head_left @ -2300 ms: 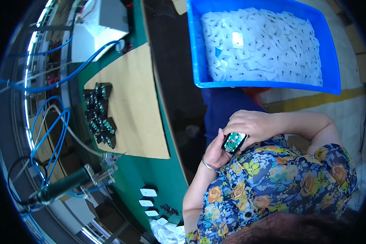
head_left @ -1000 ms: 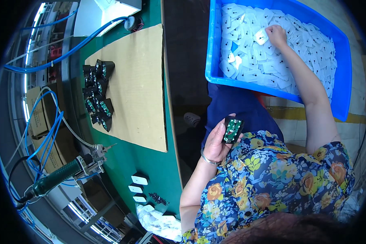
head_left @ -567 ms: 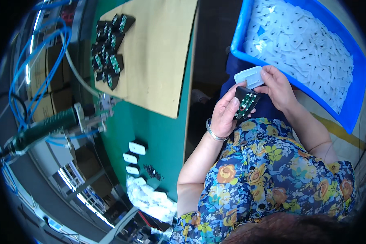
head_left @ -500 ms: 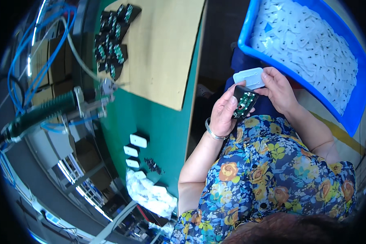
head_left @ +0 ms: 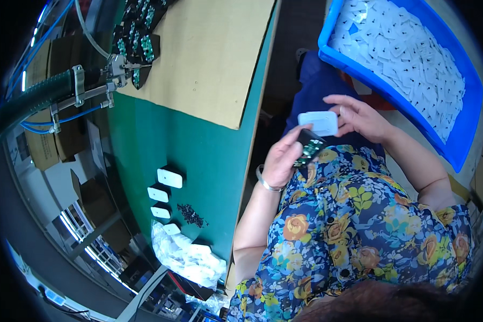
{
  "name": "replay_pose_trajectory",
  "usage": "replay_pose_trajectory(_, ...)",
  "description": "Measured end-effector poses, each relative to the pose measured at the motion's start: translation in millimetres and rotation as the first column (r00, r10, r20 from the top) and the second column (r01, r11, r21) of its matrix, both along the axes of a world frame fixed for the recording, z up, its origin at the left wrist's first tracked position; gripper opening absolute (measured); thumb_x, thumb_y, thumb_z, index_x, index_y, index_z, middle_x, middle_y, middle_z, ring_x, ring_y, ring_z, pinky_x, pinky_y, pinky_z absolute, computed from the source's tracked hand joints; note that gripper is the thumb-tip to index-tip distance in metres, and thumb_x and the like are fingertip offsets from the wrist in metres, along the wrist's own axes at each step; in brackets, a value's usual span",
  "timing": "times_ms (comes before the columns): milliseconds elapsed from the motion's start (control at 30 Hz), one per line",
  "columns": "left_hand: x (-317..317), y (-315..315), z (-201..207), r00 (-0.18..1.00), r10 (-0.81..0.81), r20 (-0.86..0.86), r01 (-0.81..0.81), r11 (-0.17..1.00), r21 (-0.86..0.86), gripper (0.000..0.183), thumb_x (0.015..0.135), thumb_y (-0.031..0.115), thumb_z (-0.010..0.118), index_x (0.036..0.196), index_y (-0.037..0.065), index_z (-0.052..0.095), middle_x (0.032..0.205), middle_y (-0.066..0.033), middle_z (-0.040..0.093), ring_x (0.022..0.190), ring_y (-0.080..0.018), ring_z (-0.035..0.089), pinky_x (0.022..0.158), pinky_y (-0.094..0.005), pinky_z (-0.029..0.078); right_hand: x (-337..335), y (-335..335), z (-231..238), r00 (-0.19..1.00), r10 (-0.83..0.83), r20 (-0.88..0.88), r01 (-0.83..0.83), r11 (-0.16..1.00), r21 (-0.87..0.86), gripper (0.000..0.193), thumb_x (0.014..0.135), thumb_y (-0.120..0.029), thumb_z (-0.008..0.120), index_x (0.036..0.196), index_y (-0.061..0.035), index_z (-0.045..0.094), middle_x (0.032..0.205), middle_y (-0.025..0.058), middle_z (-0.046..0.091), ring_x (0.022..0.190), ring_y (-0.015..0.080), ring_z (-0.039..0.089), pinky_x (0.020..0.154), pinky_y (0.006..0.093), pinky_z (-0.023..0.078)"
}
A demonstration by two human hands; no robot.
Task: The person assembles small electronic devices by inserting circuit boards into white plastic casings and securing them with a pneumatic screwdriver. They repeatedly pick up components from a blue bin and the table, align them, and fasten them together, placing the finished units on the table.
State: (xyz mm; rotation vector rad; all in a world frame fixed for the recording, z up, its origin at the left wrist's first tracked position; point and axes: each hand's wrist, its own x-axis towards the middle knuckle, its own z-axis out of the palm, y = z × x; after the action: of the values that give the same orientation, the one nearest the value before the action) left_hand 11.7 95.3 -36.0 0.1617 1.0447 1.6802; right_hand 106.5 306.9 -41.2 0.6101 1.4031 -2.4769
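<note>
Head view: left hand (head_left: 282, 162) closed around black housing (head_left: 312, 144), right hand (head_left: 361, 121) half-spread, perhaps against white cover (head_left: 321, 123).

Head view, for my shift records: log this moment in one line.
left hand: holds black case | right hand: beside white cover, contact unclear | blue bin: holds white pieces

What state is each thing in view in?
Black housing: open, circuit board exposed
White cover: off the housing
Left hand: closed on black housing
Right hand: partly open, by cover's edge
Blue bin: open, filled with white pieces
Housings on cardboard: boards exposed
White-topped units: capped
Plastic bag: crumpled
</note>
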Motion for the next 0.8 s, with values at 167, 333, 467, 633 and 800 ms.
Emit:
replay_pose_trajectory(167, 10, -6, -11, 0.975, -0.205, -0.084, 0.202, 0.979, -0.040, 0.051, 0.088, 0.029, 0.053, 0.125, -0.005, 0.042, 0.108, -0.0085, 0.057, 0.098, -0.0128, 0.054, 0.086, -0.0248, 0.041, 12, -5, -24, 0.953, 0.304, 0.011, -0.302, 0.940, 0.161, 0.027, 0.091, -0.017, 0.047, 0.112, -0.0015, 0.052, 0.087, 0.0036, 0.059, 0.072, 0.0072, 0.056, 0.059, 0.0215, 0.048)
replay_pose_trajectory(333, 9, -19, -1, 0.992, -0.126, 0.028, 0.127, 0.992, -0.011, 0.055, 0.088, 0.032, 0.052, 0.126, -0.005, 0.039, 0.107, -0.0106, 0.057, 0.086, -0.0135, 0.058, 0.074, -0.0275, 0.047, 5, -6, -14, 0.968, 0.250, 0.016, -0.247, 0.940, 0.236, 0.025, 0.090, -0.016, 0.047, 0.109, -0.0005, 0.053, 0.083, 0.0034, 0.059, 0.066, 0.0063, 0.054, 0.056, 0.0204, 0.046)
replay_pose_trajectory(467, 19, -37, 10, 0.990, 0.085, 0.113, -0.096, 0.990, 0.104, 0.058, 0.087, 0.035, 0.051, 0.127, -0.003, 0.036, 0.120, -0.0175, 0.049, 0.083, -0.0185, 0.059, 0.070, -0.0271, 0.048, -19, -2, 26, 0.995, 0.091, -0.050, -0.077, 0.968, 0.238, 0.027, 0.090, -0.015, 0.046, 0.113, 0.0003, 0.051, 0.084, 0.0046, 0.059, 0.062, 0.0066, 0.054, 0.050, 0.0187, 0.044)
replay_pose_trajectory(633, 26, -55, 20, 0.978, 0.181, 0.101, -0.194, 0.971, 0.137, 0.055, 0.089, 0.034, 0.049, 0.128, -0.002, 0.035, 0.117, -0.0168, 0.050, 0.088, -0.0190, 0.058, 0.075, -0.0291, 0.049, -75, -64, 79, 0.928, 0.249, -0.278, -0.190, 0.956, 0.222, 0.035, 0.090, -0.010, 0.043, 0.123, 0.0011, 0.042, 0.094, 0.0088, 0.058, 0.072, 0.0101, 0.058, 0.060, 0.0209, 0.050)
replay_pose_trajectory(800, 38, -50, 29, 0.946, 0.314, 0.083, -0.320, 0.945, 0.071, 0.049, 0.091, 0.034, 0.044, 0.126, 0.000, 0.037, 0.115, -0.0157, 0.051, 0.090, -0.0199, 0.057, 0.075, -0.0314, 0.049, -148, -138, 52, 0.868, 0.396, -0.299, -0.356, 0.917, 0.179, 0.039, 0.086, 0.004, 0.039, 0.125, 0.0024, 0.036, 0.111, 0.0139, 0.051, 0.096, 0.0209, 0.056, 0.081, 0.0313, 0.050)
